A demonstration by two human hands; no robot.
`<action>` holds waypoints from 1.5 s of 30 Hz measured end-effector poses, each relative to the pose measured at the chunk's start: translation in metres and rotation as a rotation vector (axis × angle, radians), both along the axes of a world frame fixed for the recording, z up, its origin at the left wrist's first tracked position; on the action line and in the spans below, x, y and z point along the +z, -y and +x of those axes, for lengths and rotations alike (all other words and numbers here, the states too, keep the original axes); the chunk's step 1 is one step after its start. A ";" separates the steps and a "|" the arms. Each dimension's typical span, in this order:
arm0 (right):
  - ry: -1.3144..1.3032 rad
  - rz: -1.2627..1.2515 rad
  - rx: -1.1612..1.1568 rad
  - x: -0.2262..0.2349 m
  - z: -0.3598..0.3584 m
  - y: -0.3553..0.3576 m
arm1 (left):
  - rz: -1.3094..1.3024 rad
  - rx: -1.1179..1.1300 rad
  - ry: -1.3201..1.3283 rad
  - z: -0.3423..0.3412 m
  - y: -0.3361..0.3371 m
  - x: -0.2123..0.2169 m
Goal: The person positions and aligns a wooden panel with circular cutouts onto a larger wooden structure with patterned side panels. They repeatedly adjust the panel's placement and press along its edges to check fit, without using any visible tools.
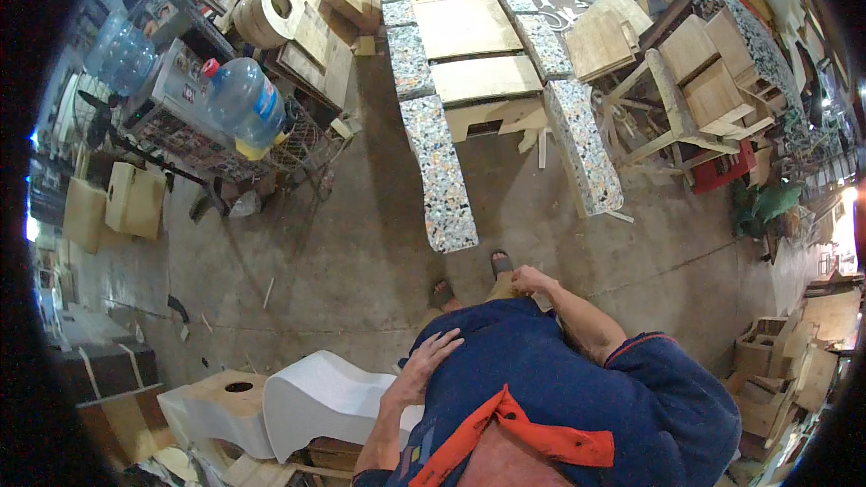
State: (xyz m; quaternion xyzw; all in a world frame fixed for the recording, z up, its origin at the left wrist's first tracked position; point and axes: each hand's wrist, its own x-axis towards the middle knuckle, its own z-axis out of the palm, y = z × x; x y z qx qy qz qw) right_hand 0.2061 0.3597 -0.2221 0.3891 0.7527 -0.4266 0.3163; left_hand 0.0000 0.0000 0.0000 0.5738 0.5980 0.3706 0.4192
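1. Concrete floor (361,243) takes up most of the head view, grey and stained, with small wood scraps lying on it.
2. Speckled foam slabs (437,176) lie in two long rows on the floor ahead of the person, with pale plywood panels (465,27) between them.
3. Wooden frames and offcuts (704,72) are stacked at the right, well apart from the person.
4. A wire rack (207,140) stands at the left and carries a large clear water bottle (244,104) with a red cap.
5. A white curved moulded piece (320,397) sits at the lower left, just beside a tan block with a round hole (230,392).
6. The person's blue shirt (577,388) with orange trim fills the lower middle; two sandalled feet (469,280) show just above it.
7. The left hand (426,361) rests flat on the shirt front, fingers spread loosely, holding nothing; the white moulded piece is the nearest object to it.
8. The right hand (528,281) is at the shirt's upper edge near the waist, fingers curled narrow; whether it pinches anything I cannot tell.
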 end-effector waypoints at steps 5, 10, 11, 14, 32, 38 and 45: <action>0.066 -0.081 0.121 -0.004 -0.019 -0.005 | -0.029 0.028 -0.018 -0.007 0.003 -0.002; -0.037 -0.046 -0.008 0.011 -0.011 0.003 | 0.011 0.045 0.021 -0.005 0.005 -0.004; -0.034 -0.023 -0.048 0.014 -0.013 0.004 | 0.014 0.048 0.021 -0.007 0.005 -0.003; -0.023 -0.046 0.065 0.017 -0.014 -0.002 | -0.015 0.044 0.019 -0.007 0.002 -0.001; 0.078 -0.022 0.143 -0.005 -0.020 -0.001 | 0.006 0.057 0.055 -0.015 0.002 0.008; 0.089 -0.065 0.082 0.012 -0.027 0.001 | 0.018 0.076 0.064 -0.015 0.005 0.009; 0.074 -0.076 0.041 0.020 -0.034 0.002 | 0.027 0.075 0.064 -0.018 0.004 0.010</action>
